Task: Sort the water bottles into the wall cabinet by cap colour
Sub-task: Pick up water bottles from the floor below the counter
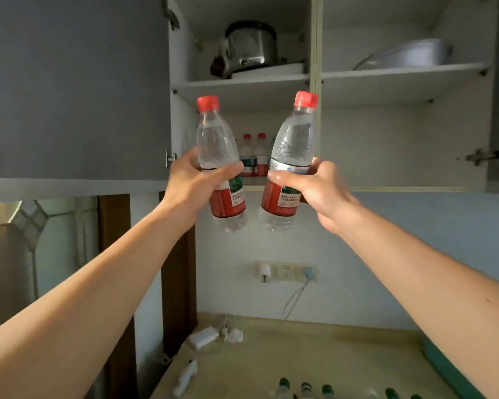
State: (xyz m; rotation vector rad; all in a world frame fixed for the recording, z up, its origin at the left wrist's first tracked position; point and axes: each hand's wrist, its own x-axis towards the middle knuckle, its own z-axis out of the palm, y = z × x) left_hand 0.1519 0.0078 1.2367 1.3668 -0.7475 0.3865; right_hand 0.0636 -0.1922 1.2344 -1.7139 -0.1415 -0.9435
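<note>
Two red-capped bottles were held up in front of the cabinet [317,90], one in each hand. From the head view, the left hand [190,185] had its fingers and thumb curled round the label of the left bottle [218,162], and the right hand [308,185] gripped the right bottle [288,162] the same way at mid-height. Both bottles tilted slightly towards each other, their caps level with the underside of the upper shelf [242,84] and their bases below the cabinet floor. Behind them, on the lower-left compartment floor, stood two shelved bottles [254,156] with red caps, close together.

Below the cabinet, green-capped bottles [306,391] waited on the counter [329,347], just in view at the bottom edge.

Judging from this, the held pair belonged with the red ones already inside. The risk was crowding: pushing both in at once could knock over the shelved bottles, or a base could catch on the cabinet's front lip, since each still hung below that floor. Lifting clear first would seem wise.
</note>
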